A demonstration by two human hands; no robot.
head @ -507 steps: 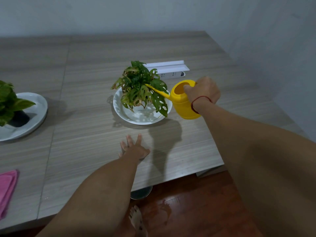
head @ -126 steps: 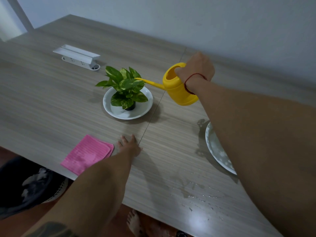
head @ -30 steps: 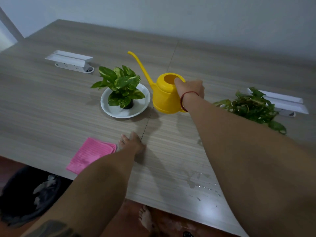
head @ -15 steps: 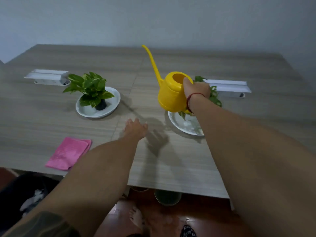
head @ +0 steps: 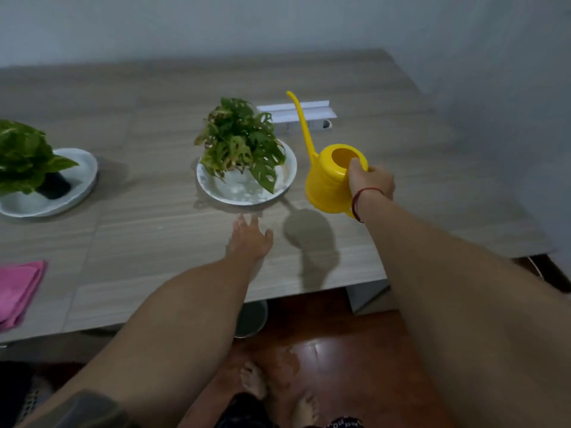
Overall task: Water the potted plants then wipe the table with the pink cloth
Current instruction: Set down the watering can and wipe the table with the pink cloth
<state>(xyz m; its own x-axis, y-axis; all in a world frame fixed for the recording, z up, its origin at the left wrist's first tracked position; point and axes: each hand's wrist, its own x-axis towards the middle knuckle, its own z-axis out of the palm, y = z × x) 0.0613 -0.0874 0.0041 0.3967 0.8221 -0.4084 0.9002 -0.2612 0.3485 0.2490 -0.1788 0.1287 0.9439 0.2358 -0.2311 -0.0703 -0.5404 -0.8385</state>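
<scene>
You are bracing your left hand (head: 249, 242) flat and open on the table (head: 148, 230), just short of the white dish (head: 247, 193). Your right hand (head: 369, 182) is gripping the yellow watering can (head: 329, 183), held upright above the tabletop beside the potted plant (head: 241, 143). Lower it level, spout clear of leaves. The pink cloth (head: 17, 293) is lying at the near left edge.

Looks like a home room or small home office — not a lab or shop. Evidence: wood-grain laminate table (head: 154, 242) pushed into the corner of plain pale walls (head: 494, 57), glossy red-brown wood floor (head: 340, 366) below its near edge, bare feet (head: 256, 381) on it. White power-socket box (head: 296, 114) toward the table's far edge, potted houseplants on white plates (head: 216, 189) — domestic decor.
</scene>
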